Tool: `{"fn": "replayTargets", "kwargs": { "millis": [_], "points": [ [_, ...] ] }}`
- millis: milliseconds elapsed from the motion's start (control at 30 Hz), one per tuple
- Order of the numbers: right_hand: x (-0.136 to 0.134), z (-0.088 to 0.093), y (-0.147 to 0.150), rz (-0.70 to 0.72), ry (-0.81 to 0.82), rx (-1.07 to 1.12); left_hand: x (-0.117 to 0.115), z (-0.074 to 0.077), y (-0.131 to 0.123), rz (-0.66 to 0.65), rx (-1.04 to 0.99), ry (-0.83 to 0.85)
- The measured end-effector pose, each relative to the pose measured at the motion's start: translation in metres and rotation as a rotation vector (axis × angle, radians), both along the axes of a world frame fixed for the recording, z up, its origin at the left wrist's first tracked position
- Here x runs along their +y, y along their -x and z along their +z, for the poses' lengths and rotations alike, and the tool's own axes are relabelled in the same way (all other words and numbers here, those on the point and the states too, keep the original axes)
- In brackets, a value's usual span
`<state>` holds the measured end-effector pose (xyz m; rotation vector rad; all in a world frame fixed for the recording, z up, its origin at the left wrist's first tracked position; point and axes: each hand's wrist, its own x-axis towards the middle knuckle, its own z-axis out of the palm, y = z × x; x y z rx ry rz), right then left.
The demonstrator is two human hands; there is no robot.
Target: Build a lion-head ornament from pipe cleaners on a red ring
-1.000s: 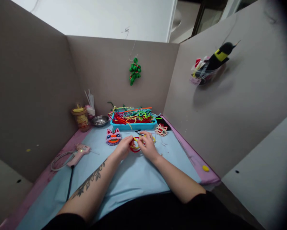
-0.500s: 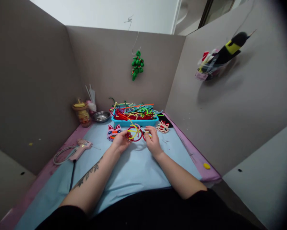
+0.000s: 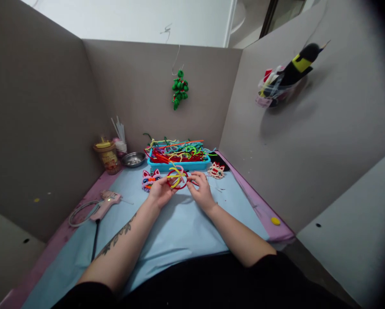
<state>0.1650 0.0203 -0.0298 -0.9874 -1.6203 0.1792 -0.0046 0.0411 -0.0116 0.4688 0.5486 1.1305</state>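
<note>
Over the blue cloth I hold a round piece of bent pipe cleaners (image 3: 178, 187), a red ring with yellow and pink strands across it. My left hand (image 3: 161, 193) grips its left edge between thumb and fingers. At the right edge, my right hand (image 3: 203, 193) has its fingers pinched on a red pipe cleaner; the fingertips partly hide where it meets the ring. Behind my left hand lies a purple, pink and orange pipe-cleaner animal face (image 3: 146, 180). A cream and red face (image 3: 216, 170) lies beyond my right hand.
A blue tray (image 3: 179, 165) of colourful pipe cleaners stands at the back, beside a metal bowl (image 3: 133, 159) and a lidded cup (image 3: 109, 158). At left rests a pink glue gun (image 3: 105, 206) with its cord. Grey panels (image 3: 141, 86) enclose three sides; a green ornament (image 3: 180, 89) hangs there.
My right hand has moved left, up to the ring's right edge. The ring has turned slightly, and the whole view has shifted a little.
</note>
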Motion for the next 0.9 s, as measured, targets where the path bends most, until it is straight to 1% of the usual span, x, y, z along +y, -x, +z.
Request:
{"fn": "replayTargets", "kwargs": {
  "millis": [200,267,333,400,467,567,633,767,833,900],
  "points": [
    [0.002,-0.001,0.001,0.030,0.002,-0.021,-0.005,-0.001,-0.004,-0.060,0.069,-0.085],
    [0.003,-0.003,0.001,0.025,0.022,-0.040,-0.006,-0.002,-0.006,-0.028,0.114,-0.143],
    [0.004,-0.004,0.002,0.027,0.047,-0.054,-0.004,-0.005,-0.008,0.079,0.212,-0.200],
    [0.004,-0.004,0.002,0.043,0.075,-0.061,-0.002,-0.008,-0.010,0.224,0.352,-0.255],
    [0.003,-0.003,0.003,0.058,0.102,-0.064,-0.001,-0.010,-0.012,0.342,0.498,-0.320],
    [0.002,-0.002,0.004,0.073,0.166,-0.017,-0.001,-0.012,-0.013,0.445,0.647,-0.468],
    [0.003,-0.002,0.006,0.149,0.266,0.060,-0.003,-0.012,-0.013,0.479,0.715,-0.559],
    [0.006,-0.007,0.009,0.414,0.512,0.238,-0.008,-0.010,-0.012,0.532,0.812,-0.631],
    [0.008,-0.009,0.009,0.489,0.562,0.290,-0.009,-0.009,-0.011,0.525,0.827,-0.638],
    [0.009,-0.009,0.009,0.521,0.564,0.311,-0.008,-0.010,-0.010,0.496,0.823,-0.641]
  ]
}}
